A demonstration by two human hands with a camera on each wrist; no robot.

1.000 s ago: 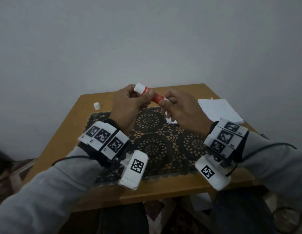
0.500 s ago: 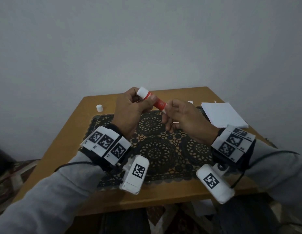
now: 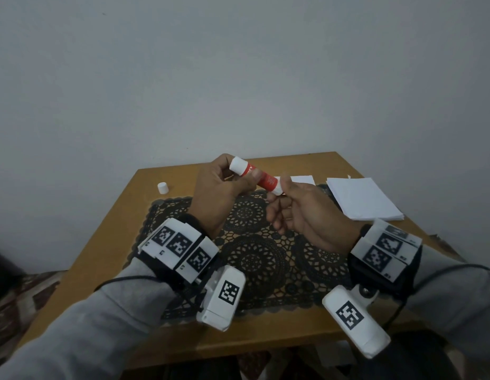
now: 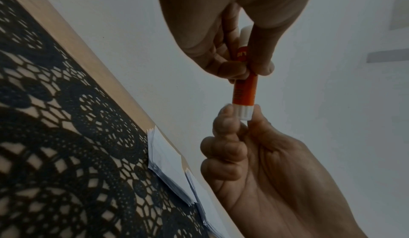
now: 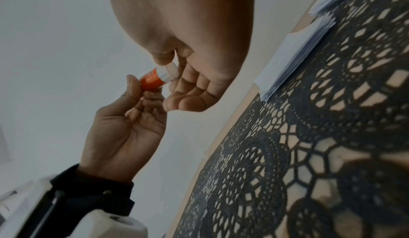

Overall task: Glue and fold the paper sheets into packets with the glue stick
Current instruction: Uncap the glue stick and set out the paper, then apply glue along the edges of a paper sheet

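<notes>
Both hands drifted slightly right — left hand [image 3: 216, 187] gripping glue stick [image 3: 261, 179] barrel, right hand [image 3: 301, 212] pinching its base

A lace mat [image 3: 255, 259] covers the table's [image 3: 106, 242] middle. A paper stack [image 3: 364, 198] lies at the right edge, a small cap [image 3: 162, 187] near the far left corner.

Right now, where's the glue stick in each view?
Head: glue stick above table centre, left hand round its body, right hand pinching its white end.
Left wrist: upright, upper right of centre.
Right wrist: left of centre, mostly hidden by fingers.
Shared landmark: black lace mat.
</notes>
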